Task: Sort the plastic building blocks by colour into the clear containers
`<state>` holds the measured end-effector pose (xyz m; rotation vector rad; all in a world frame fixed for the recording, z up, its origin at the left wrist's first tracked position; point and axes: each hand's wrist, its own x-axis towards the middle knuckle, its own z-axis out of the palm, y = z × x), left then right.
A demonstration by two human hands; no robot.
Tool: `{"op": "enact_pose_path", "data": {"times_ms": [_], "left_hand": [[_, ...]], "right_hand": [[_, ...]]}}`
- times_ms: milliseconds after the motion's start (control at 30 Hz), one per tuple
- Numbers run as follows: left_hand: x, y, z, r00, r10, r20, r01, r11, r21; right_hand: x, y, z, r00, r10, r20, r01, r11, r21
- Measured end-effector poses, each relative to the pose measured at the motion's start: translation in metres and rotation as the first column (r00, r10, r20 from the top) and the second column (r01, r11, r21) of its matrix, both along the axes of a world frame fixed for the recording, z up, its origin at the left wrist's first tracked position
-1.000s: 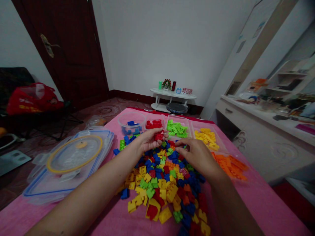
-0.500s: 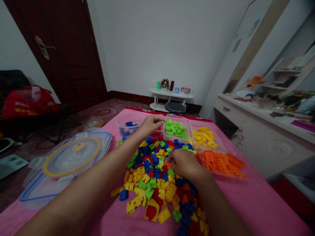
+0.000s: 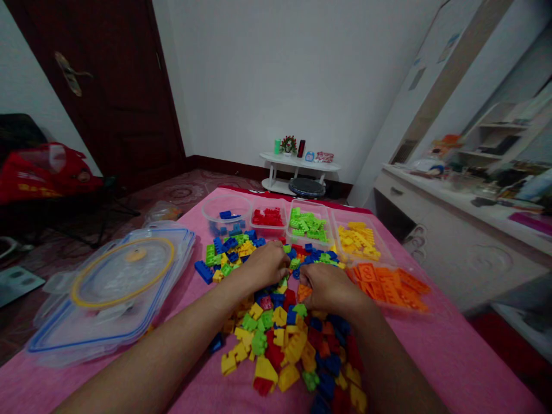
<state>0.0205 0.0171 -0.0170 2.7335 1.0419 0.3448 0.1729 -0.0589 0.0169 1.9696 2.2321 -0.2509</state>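
Note:
A loose heap of red, yellow, green, blue and orange toy building bricks [image 3: 259,339] covers the middle of the pink-covered table. At the heap's far part, my left hand [image 3: 271,263] reaches in with curled fingers; whatever is under its fingertips is hidden. Close beside it, my right hand [image 3: 330,284] is closed, with an orange building brick [image 3: 304,292] at its thumb and fingers. Behind the heap stand a round tub with blue bricks [image 3: 228,215], a box of red bricks [image 3: 267,217], a box of green bricks [image 3: 308,224] and a box of yellow bricks [image 3: 359,240].
To the right of my right hand is a container of orange bricks [image 3: 390,286]. Stacked clear lids [image 3: 125,282], one with a yellow ring, lie at the table's left. Beyond are a low white stand [image 3: 299,165] and, on the right, a white cabinet [image 3: 466,230].
My left hand has come back from above the red bricks' box down into the heap, next to my right hand. The right hand has stayed in nearly the same place.

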Motion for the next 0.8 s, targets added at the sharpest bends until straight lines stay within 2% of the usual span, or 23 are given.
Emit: {"op": "enact_pose_path", "data": {"times_ms": [133,300,567,667,800], "left_hand": [[0.005,-0.011,-0.002,0.997,0.045,-0.060,-0.038,0.993,0.110],[0.012,-0.016,-0.003,0.991,0.087,-0.098,-0.079,0.993,0.087],[0.014,-0.013,-0.007,0.999,0.026,-0.033,-0.023,0.997,0.070],[0.015,-0.013,-0.010,0.999,-0.022,-0.032,0.025,0.994,0.105],[0.017,-0.015,-0.010,0.999,-0.001,-0.055,0.010,0.986,0.164]], "right_hand": [[0.016,0.000,0.002,0.996,0.002,-0.090,0.000,1.000,0.019],[0.029,0.001,0.001,0.976,0.004,-0.217,0.012,0.997,0.070],[0.039,0.004,0.004,0.947,-0.014,-0.320,0.060,0.989,0.134],[0.040,0.007,0.004,0.937,-0.018,-0.348,0.088,0.979,0.186],[0.037,0.007,0.008,0.939,-0.020,-0.344,0.100,0.971,0.217]]}}
